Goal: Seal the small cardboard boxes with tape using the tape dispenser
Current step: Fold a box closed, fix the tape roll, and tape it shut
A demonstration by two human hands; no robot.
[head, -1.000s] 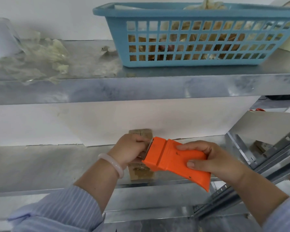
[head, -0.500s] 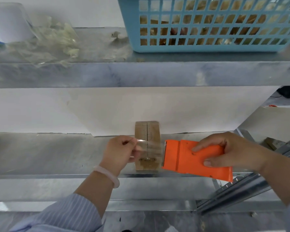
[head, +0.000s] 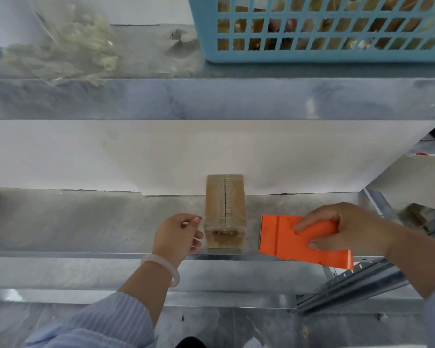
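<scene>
Metal shelf (head: 86,222) | brown box (head: 225,209), centre seam | right grip (head: 349,229) holds dispenser (head: 286,242) | left grip (head: 176,234) unclear

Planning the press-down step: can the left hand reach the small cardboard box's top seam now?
Probably yes. The left hand sits just beside the small cardboard box, nothing between them; the right hand holds the orange tape dispenser off on the other side.

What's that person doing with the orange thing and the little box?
Someone is taping up a small cardboard box that sits on a metal shelf. Their right hand grips an orange tape dispenser just right of the box. Their left hand is just left of it, thumb and finger pinched together, maybe on clear tape, but that is too faint to see.
</scene>
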